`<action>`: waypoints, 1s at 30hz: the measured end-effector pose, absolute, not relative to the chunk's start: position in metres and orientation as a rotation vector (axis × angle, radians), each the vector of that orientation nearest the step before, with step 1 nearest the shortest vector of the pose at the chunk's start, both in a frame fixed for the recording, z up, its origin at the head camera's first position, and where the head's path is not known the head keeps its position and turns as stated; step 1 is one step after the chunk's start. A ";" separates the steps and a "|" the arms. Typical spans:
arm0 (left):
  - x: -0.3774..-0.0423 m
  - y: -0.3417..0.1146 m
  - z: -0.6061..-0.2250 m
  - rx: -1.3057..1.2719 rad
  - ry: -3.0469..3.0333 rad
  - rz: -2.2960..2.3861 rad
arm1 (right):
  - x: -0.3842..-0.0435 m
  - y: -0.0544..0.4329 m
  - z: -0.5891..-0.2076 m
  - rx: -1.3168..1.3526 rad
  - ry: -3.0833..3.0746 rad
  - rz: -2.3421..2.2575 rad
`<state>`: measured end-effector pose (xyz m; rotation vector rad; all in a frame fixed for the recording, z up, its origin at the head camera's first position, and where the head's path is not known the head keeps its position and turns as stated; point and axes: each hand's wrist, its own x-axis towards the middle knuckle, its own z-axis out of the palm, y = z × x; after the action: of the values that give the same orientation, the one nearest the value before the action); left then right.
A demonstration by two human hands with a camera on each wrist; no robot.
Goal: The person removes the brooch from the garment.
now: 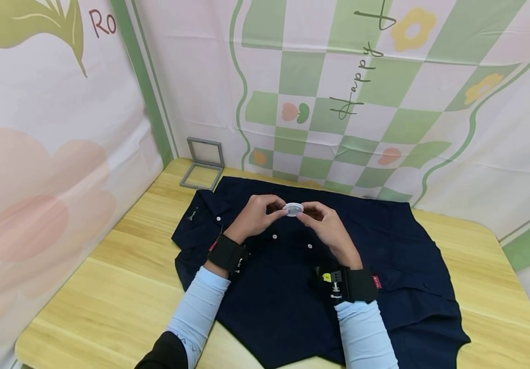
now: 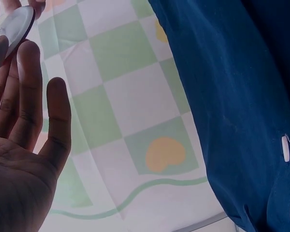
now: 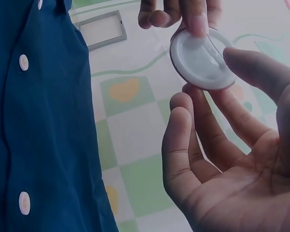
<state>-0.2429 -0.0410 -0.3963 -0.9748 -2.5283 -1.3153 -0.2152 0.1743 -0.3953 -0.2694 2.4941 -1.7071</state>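
A small round white disc (image 1: 294, 209) with a raised rim and a greyish, glossy middle is held up over a navy shirt (image 1: 274, 297). My left hand (image 1: 258, 215) pinches its left edge between thumb and fingers. At the right edge, my right hand (image 1: 329, 230) grips it the same way. In the right wrist view the disc (image 3: 198, 60) shows its shiny face, with a thumb on the near side and fingers behind. The left wrist view shows the disc (image 2: 20, 24) partly cut off at the top left corner. What the disc is, I cannot tell.
The shirt lies spread on a wooden table (image 1: 122, 287), with white buttons (image 1: 274, 237) down its front. A grey hinged double frame (image 1: 208, 165) stands opened at the back left corner. Patterned cloth (image 1: 320, 113) hangs behind the table and on the left.
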 end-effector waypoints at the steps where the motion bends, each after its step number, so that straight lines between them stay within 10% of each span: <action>1: -0.243 -0.041 -0.396 -0.976 -2.532 -1.317 | -0.215 0.174 -0.396 -0.278 2.492 -1.706; 30: -0.242 -0.034 -0.399 -1.090 -2.412 -1.305 | -0.215 0.170 -0.397 -0.298 2.526 -1.704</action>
<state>-0.2421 -0.0338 -0.3994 -1.0904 -2.4117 -1.3051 -0.2147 0.1697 -0.3970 -0.2980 2.5257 -1.7042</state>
